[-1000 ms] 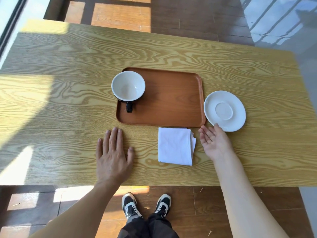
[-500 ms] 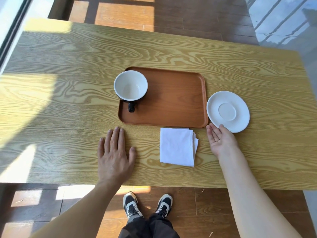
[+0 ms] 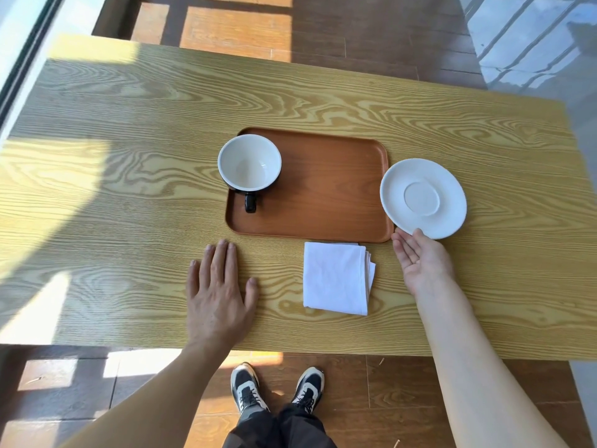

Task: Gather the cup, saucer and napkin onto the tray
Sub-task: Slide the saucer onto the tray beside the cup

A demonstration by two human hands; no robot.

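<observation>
A brown tray (image 3: 329, 195) lies in the middle of the wooden table (image 3: 129, 124). The cup (image 3: 248, 163), white inside with a black outside and handle, stands upright in the tray's left part. A white saucer (image 3: 423, 198) sits just right of the tray, its left rim over the tray's right edge. My right hand (image 3: 420, 260) is palm up at the saucer's near rim, fingers beneath it and thumb on top. A folded white napkin (image 3: 334, 278) lies on the table in front of the tray. My left hand (image 3: 218, 295) rests flat on the table, left of the napkin.
The table's near edge runs just behind my wrists, with my shoes (image 3: 277, 389) on the wooden floor below. A window frame (image 3: 19, 59) runs along the far left. Sunlit patches fall on the table's left side.
My right hand has slid forward from beside the napkin to the saucer's near rim and taken hold of it. The saucer's left rim now overlaps the tray edge. My left hand has stayed flat.
</observation>
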